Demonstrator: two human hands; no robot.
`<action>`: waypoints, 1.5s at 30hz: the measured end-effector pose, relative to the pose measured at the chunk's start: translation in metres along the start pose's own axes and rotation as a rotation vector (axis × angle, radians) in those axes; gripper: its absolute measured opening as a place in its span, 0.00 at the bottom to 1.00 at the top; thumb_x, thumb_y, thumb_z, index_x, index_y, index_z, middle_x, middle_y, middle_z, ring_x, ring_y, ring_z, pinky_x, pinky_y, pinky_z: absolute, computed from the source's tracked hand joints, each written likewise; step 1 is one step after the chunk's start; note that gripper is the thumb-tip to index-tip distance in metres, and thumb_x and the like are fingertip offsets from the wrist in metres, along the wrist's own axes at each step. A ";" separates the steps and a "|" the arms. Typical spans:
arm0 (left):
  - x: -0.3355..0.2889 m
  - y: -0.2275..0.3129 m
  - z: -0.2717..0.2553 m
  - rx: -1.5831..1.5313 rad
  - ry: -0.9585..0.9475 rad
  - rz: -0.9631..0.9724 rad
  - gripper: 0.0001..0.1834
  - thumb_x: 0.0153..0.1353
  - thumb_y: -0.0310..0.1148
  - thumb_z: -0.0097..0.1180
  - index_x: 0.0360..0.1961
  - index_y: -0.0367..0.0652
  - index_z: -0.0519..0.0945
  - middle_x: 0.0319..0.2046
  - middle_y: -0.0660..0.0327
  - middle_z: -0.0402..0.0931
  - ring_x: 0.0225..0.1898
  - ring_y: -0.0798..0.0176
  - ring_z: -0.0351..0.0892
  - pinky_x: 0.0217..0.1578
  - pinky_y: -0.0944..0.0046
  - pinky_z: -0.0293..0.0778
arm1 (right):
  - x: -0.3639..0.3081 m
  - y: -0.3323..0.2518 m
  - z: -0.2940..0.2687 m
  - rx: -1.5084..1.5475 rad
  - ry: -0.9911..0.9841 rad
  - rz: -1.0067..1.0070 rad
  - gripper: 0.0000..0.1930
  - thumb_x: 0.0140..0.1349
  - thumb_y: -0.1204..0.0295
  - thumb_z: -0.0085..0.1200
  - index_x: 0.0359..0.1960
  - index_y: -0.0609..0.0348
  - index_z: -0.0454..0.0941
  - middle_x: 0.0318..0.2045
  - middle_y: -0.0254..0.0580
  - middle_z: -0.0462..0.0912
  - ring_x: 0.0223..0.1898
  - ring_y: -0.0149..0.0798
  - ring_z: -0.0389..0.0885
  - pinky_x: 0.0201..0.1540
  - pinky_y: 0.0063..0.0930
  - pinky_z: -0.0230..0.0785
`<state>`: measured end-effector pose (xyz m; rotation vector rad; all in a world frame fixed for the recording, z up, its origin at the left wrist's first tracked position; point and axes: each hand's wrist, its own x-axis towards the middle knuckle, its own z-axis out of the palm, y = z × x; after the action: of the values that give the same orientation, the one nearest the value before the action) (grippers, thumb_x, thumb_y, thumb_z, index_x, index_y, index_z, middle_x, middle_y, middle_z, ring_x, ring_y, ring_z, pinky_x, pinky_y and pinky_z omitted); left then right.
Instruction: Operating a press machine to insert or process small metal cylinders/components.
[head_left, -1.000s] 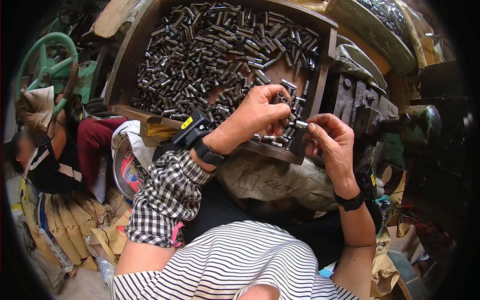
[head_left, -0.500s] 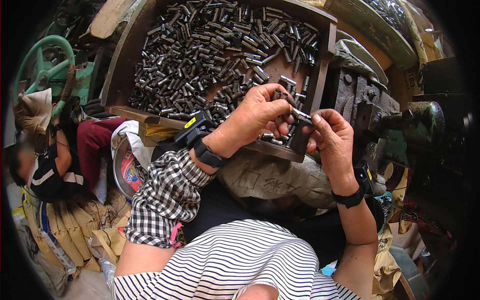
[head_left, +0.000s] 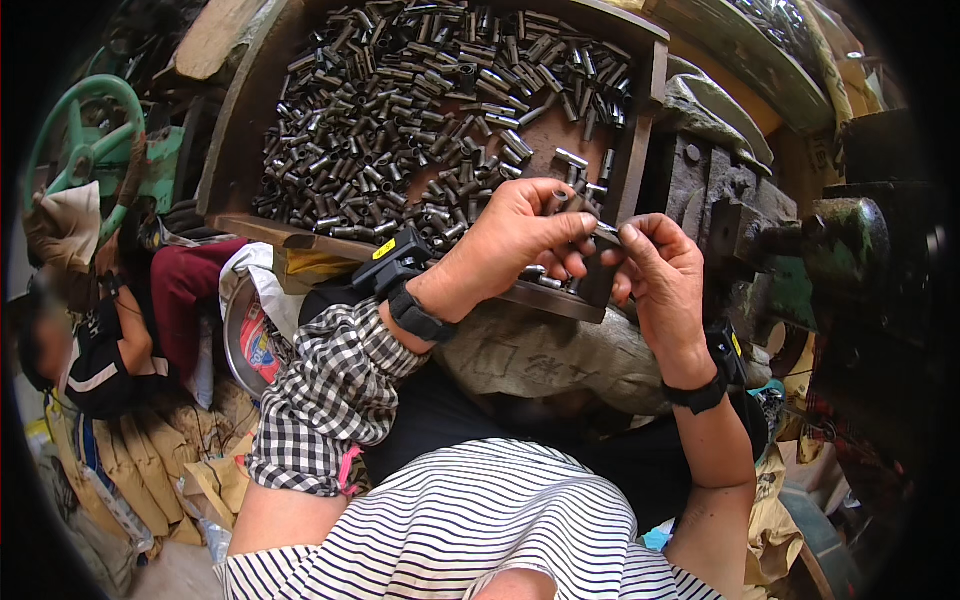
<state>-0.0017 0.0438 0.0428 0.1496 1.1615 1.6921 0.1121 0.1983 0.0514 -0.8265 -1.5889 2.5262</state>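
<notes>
My left hand (head_left: 515, 235) is closed over the near right corner of a wooden tray (head_left: 634, 170), gripping short metal tubes; one tube's open end (head_left: 560, 198) shows above the thumb. Between both hands lies a shiny metal tube (head_left: 607, 233), its ends partly covered by fingers. My right hand (head_left: 660, 275) pinches its right end between thumb and forefinger, with the other fingers curled. Many loose dark and shiny metal tubes (head_left: 370, 150) fill the tray, thickest at its left and far side. How many tubes the left hand holds is hidden.
A greasy machine (head_left: 850, 245) stands close on the right. Below the tray's near edge bulges a grey sack (head_left: 560, 360). At far left, another person (head_left: 110, 340) sits near a green handwheel (head_left: 88, 150). A metal basin (head_left: 245, 335) stands left of my checked sleeve.
My left thumb has moved forward over the tubes, covering more of the shiny one. Both hands stay close together, and the view has shifted slightly.
</notes>
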 end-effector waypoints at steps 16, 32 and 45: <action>-0.006 0.008 -0.008 0.117 0.088 0.129 0.08 0.59 0.25 0.57 0.40 0.37 0.77 0.28 0.61 0.78 0.22 0.73 0.75 0.23 0.76 0.74 | -0.077 -0.065 0.002 -0.483 0.046 -0.445 0.11 0.61 0.75 0.53 0.43 0.68 0.69 0.23 0.40 0.79 0.21 0.24 0.78 0.19 0.21 0.66; -0.042 0.021 0.034 0.288 0.207 0.276 0.09 0.57 0.29 0.59 0.37 0.38 0.75 0.27 0.62 0.77 0.22 0.72 0.77 0.21 0.75 0.74 | -0.226 -0.056 -0.252 -1.516 1.421 -0.854 0.21 0.60 0.68 0.53 0.50 0.71 0.65 0.49 0.50 0.72 0.45 0.44 0.75 0.47 0.37 0.68; 0.075 -0.003 0.080 0.256 0.049 0.174 0.06 0.59 0.30 0.57 0.33 0.39 0.74 0.28 0.63 0.77 0.24 0.69 0.81 0.22 0.74 0.77 | -0.226 -0.140 -0.182 -0.494 1.066 -0.923 0.30 0.55 0.68 0.58 0.58 0.69 0.64 0.53 0.47 0.72 0.48 0.39 0.76 0.46 0.29 0.74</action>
<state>0.0134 0.1522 0.0517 0.3792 1.4353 1.6982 0.3559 0.3446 0.2026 -0.9027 -1.5657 0.8158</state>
